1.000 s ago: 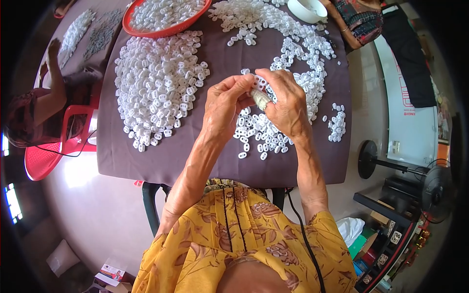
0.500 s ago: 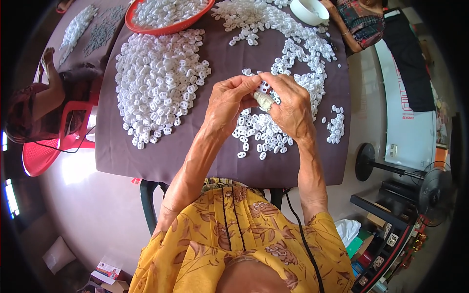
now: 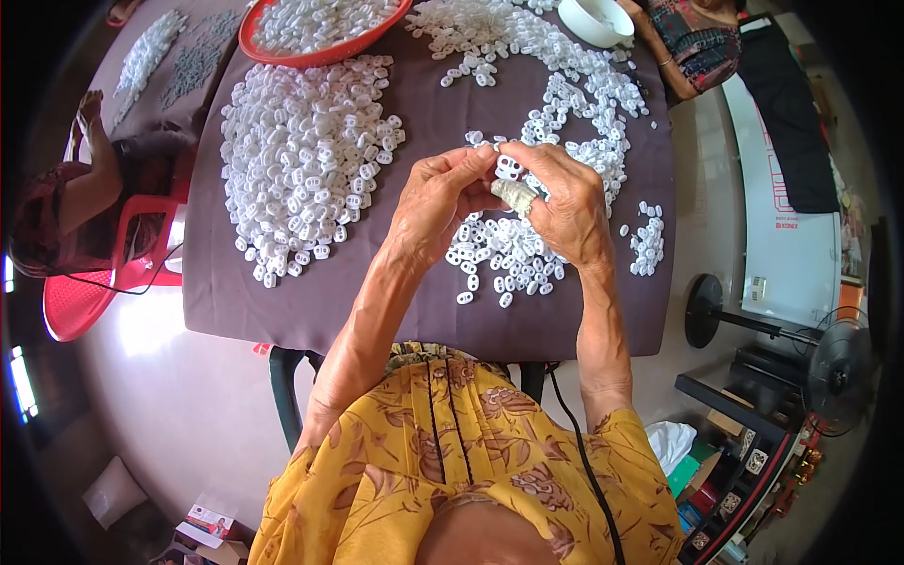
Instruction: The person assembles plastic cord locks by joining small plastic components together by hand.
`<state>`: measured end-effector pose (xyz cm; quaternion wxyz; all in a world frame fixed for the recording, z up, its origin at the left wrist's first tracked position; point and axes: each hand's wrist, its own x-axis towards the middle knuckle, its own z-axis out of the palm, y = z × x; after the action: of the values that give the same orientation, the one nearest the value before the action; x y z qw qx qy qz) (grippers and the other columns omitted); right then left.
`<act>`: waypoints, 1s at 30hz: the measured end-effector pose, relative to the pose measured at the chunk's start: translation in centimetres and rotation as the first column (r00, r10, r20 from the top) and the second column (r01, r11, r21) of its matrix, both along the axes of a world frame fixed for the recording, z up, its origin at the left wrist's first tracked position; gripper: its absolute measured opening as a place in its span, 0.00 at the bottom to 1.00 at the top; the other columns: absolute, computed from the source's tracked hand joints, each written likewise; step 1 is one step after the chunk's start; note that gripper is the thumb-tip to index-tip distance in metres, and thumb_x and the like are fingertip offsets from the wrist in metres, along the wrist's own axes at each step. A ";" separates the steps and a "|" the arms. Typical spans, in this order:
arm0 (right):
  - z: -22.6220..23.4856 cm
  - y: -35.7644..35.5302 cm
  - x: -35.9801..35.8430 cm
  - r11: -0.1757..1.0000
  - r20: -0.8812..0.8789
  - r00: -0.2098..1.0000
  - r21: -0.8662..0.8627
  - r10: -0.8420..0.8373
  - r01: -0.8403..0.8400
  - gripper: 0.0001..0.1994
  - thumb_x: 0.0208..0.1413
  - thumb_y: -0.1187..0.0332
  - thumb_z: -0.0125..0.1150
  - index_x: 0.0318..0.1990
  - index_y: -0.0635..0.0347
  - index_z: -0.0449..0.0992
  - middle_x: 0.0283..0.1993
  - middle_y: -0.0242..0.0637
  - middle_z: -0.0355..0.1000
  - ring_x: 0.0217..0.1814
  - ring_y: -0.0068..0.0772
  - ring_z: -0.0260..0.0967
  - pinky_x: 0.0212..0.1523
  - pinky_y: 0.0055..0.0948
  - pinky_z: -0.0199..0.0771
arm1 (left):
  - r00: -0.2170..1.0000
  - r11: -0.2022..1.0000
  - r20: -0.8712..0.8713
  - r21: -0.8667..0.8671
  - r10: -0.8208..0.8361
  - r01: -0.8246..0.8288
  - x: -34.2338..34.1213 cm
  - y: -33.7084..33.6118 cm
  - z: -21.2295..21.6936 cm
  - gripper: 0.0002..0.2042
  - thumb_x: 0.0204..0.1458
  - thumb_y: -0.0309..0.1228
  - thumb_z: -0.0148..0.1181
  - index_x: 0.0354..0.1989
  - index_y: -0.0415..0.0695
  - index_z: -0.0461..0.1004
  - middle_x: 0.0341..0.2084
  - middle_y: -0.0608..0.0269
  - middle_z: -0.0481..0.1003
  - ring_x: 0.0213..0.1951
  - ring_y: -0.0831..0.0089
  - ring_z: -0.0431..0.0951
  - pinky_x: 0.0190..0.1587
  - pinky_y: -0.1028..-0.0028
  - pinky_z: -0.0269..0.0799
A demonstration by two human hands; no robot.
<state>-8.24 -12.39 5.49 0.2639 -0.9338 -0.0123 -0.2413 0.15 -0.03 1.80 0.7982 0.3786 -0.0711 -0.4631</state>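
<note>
Over the middle of the table my left hand (image 3: 435,196) and my right hand (image 3: 563,198) meet, thumbs and forefingers pinched tip to tip. A bit of a small white plastic piece shows between the fingertips; the fingers hide most of it. A pale greenish wrap (image 3: 515,196) covers my right thumb. Just below the pinch, white oval pieces (image 3: 508,168) with two dark holes show between the hands. More of the same kind lie in a loose heap (image 3: 513,259) under my wrists. To the left spreads a large pile of these white pieces (image 3: 297,160).
A red basket (image 3: 247,42) full of white pieces stands at the far left of the brown-covered table (image 3: 405,315). Beyond my hands lies a scattered band of pieces (image 3: 574,71), near a white bowl (image 3: 598,24) beside another person's arm (image 3: 673,75). A small cluster (image 3: 647,240) lies at right.
My right hand has shifted slightly and its wrapped thumb has tilted, baring more of the white pieces between the hands. The fingertips stay pinched together.
</note>
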 end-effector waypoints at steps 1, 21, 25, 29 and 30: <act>0.0 -0.1 -0.1 1.000 -0.021 1.000 -0.005 0.009 -0.010 0.18 0.34 0.78 0.63 0.39 0.66 0.71 0.34 0.46 0.72 0.36 0.43 0.71 0.35 0.33 0.72 | 1.000 1.000 0.000 0.000 -0.001 0.001 0.0 0.0 -0.1 0.13 0.52 0.36 0.53 0.28 0.37 0.71 0.23 0.64 0.70 0.27 0.76 0.72 0.34 0.74 0.72; 1.3 -0.2 -0.2 0.997 0.049 0.996 -0.051 0.068 -0.066 0.20 0.29 0.82 0.58 0.38 0.63 0.72 0.28 0.39 0.70 0.30 0.38 0.68 0.31 0.32 0.70 | 0.998 0.998 0.031 -0.011 -0.055 0.055 0.4 0.8 1.0 0.09 0.49 0.32 0.56 0.28 0.36 0.72 0.20 0.65 0.69 0.25 0.78 0.70 0.31 0.76 0.74; 1.2 -0.1 -0.2 0.997 0.040 0.997 -0.033 0.073 -0.072 0.21 0.29 0.83 0.56 0.38 0.63 0.72 0.28 0.40 0.70 0.30 0.39 0.68 0.30 0.32 0.70 | 0.998 0.998 0.013 -0.026 -0.055 0.055 0.4 0.8 0.8 0.10 0.49 0.32 0.57 0.28 0.36 0.73 0.21 0.64 0.70 0.25 0.78 0.71 0.32 0.76 0.74; 0.9 -0.2 -0.1 0.996 0.026 0.997 -0.050 0.074 -0.073 0.21 0.28 0.84 0.55 0.38 0.63 0.71 0.29 0.40 0.70 0.30 0.39 0.68 0.31 0.33 0.70 | 0.990 0.999 0.138 0.027 -0.033 0.029 0.3 0.8 0.7 0.10 0.47 0.32 0.58 0.29 0.36 0.74 0.22 0.64 0.71 0.26 0.78 0.71 0.31 0.76 0.73; 0.9 -0.2 -0.1 0.991 0.024 0.997 -0.116 0.071 -0.068 0.21 0.28 0.84 0.55 0.38 0.64 0.70 0.29 0.40 0.70 0.31 0.40 0.68 0.32 0.33 0.69 | 0.988 0.999 0.150 0.033 -0.035 0.031 0.4 0.8 0.6 0.10 0.47 0.32 0.59 0.29 0.36 0.74 0.22 0.64 0.72 0.26 0.78 0.71 0.31 0.77 0.72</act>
<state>-8.30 -12.58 6.43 0.2177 -0.9429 -0.0625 -0.2440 0.53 0.80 2.41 0.7768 0.4236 -0.1304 -0.4473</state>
